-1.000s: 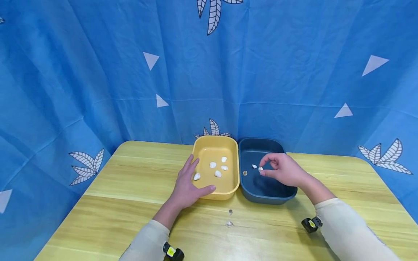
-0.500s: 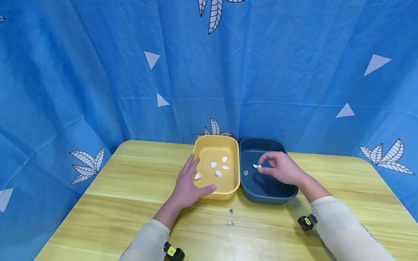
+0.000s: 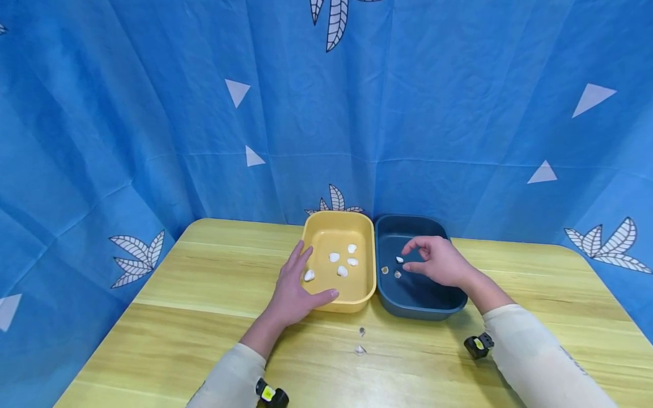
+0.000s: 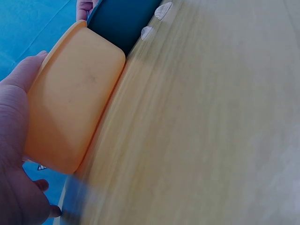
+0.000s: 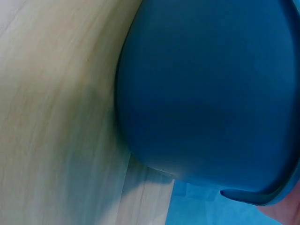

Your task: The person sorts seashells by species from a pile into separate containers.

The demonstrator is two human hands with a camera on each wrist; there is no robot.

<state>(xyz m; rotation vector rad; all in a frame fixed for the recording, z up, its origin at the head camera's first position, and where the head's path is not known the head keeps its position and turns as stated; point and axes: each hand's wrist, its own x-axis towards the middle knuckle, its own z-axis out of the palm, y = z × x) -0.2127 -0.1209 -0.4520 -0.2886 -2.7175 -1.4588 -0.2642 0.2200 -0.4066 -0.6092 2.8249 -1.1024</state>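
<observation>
My left hand point(image 3: 293, 292) spreads over the left side of the yellow bin point(image 3: 369, 286), fingers on its rim and thumb at the front corner. Several white seashells point(image 3: 342, 271) lie inside that bin. Over the dark blue bin point(image 3: 418, 311), my right hand point(image 3: 440, 262) has thumb and index finger apart with nothing between them. Just beneath those fingertips are a pale shell point(image 3: 398, 274) and a white-and-dark shell point(image 3: 399, 260), with a brownish shell point(image 3: 385, 270) farther left. In the right wrist view the blue bin's outer wall point(image 5: 201, 93) hides most of the right hand.
Two small shells, a darker one point(image 3: 362, 331) and a pale one point(image 3: 360, 350), lie on the wooden table point(image 3: 214, 317) in front of the bins. Both bins stand side by side near the back edge. A blue curtain point(image 3: 433, 113) hangs behind.
My right hand has moved slightly left and let go of the pale shell, which now lies on the blue bin's floor. The left hand stays in place on the yellow bin.
</observation>
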